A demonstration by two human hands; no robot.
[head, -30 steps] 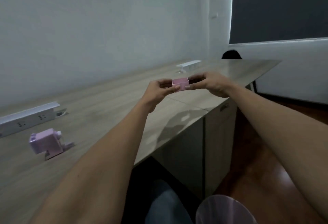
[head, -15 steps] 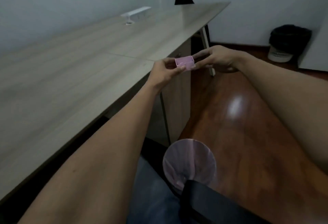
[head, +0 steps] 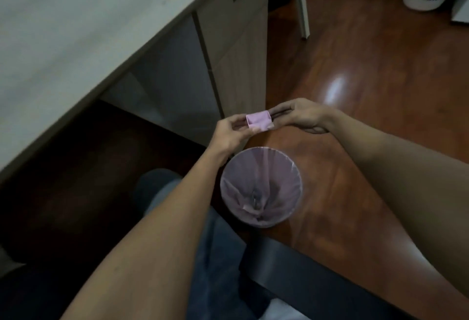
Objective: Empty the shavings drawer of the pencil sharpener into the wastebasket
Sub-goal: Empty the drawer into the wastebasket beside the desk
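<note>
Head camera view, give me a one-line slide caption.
Both hands, left hand and right hand, hold the pink shavings drawer above the lined wastebasket.

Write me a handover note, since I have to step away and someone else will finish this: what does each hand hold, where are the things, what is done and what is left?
Left hand: pinch grip on the left end of the pink drawer.
Right hand: pinch grip on its right end.
Drawer: already out of the sharpener, held in the air beside the desk, open side towards the camera, just beyond the rim of the wastebasket as seen from the head camera.
Wastebasket: on the floor, lined with a pink bag.
Sharpener: not in view.
Left to do: bring the drawer over the wastebasket, tip it, probably then refit it.
</note>
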